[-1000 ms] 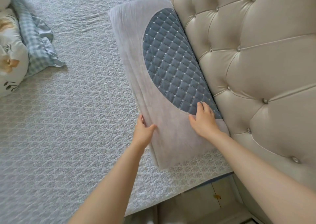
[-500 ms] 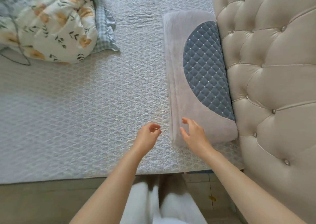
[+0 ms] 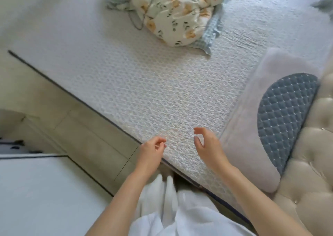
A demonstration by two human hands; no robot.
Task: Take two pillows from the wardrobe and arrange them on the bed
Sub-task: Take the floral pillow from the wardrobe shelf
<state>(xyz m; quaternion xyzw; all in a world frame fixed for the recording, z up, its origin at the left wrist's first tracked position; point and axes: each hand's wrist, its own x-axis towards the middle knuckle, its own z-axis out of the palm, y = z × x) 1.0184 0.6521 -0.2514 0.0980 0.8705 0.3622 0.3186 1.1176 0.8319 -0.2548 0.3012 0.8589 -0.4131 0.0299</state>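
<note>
A grey pillow (image 3: 252,127) with a quilted blue half-oval panel lies flat on the bed (image 3: 144,91), its long side against the tufted cream headboard (image 3: 313,163). My left hand (image 3: 150,154) hovers over the bed's near edge, fingers loosely curled, holding nothing. Just left of the pillow's near end, my right hand (image 3: 209,147) hangs over the mattress with its fingers apart, not touching the pillow. No second pillow is visible, and the wardrobe is out of view.
A bundled floral and blue-checked quilt (image 3: 180,15) sits at the far side of the bed. Tiled floor (image 3: 81,136) runs along the bed's near edge. A white surface (image 3: 36,196) fills the lower left. My white-clad legs are below my hands.
Both hands have let go of the pillow and drawn back from it. My view has swung left, so the pillow and headboard now sit at the right edge and the floor shows.
</note>
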